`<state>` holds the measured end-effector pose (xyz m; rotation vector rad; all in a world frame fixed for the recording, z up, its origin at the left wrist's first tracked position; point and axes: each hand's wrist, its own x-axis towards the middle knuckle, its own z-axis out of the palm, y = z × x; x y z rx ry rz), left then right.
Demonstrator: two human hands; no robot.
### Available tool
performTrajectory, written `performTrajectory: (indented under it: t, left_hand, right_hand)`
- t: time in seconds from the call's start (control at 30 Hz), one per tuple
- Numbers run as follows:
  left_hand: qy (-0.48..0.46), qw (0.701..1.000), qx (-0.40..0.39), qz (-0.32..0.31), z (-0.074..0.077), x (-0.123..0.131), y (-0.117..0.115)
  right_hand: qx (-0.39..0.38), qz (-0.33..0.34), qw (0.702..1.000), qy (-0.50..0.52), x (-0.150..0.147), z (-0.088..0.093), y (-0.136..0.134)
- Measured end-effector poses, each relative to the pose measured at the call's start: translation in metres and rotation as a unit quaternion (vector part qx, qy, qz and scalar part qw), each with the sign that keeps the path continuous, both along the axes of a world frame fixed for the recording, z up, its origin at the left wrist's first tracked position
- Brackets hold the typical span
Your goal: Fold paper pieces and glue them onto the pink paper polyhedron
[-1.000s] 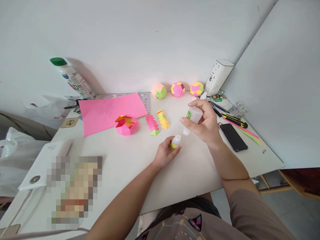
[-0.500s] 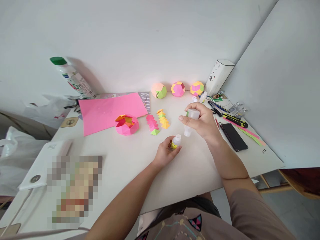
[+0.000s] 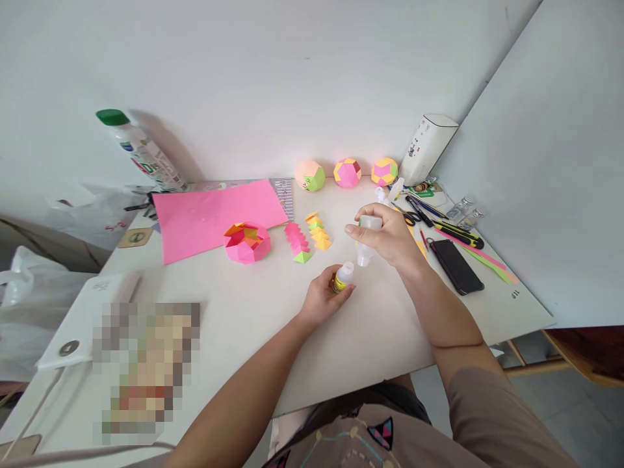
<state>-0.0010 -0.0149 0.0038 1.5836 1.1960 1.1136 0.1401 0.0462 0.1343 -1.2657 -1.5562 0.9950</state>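
Note:
My left hand (image 3: 325, 296) is closed around a small bottle with a yellow label (image 3: 340, 280), its white mouth pointing up. Just above and to the right, my right hand (image 3: 387, 235) grips a larger clear plastic bottle (image 3: 364, 250), tipped upside down with its neck low. The two bottles are apart. Behind my hands lie a folded pink paper strip (image 3: 297, 242) with a green end and a yellow-and-green one (image 3: 318, 231). Left of them sits an open pink paper ball (image 3: 247, 244), its inside orange and red.
Three paper balls (image 3: 347, 173) line the wall. Pink paper (image 3: 219, 218) lies back left near a green-capped bottle (image 3: 141, 153). On the right are scissors (image 3: 408, 215), a cutter (image 3: 458, 234), a phone (image 3: 457, 267) and a white box (image 3: 429, 149). A white device (image 3: 92, 318) is at left.
My right hand has shifted slightly left with the upturned clear bottle, uncovering more of the scissors. My left hand and its small bottle stay in place.

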Motion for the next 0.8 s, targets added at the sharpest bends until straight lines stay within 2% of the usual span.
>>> performTrajectory:
  t: [0.3,0.8]
  left_hand:
    - [0.002,1.000,-0.002,0.001,-0.0014,0.0003,0.0000]
    - [0.012,1.000,0.007,0.005,-0.0015,0.0002,0.0003]
  right_hand:
    - [-0.032,0.022,0.996,-0.077,0.0013,-0.0025,0.0057]
    - [-0.042,0.034,0.994,-0.090,0.0022,-0.0040,0.0074]
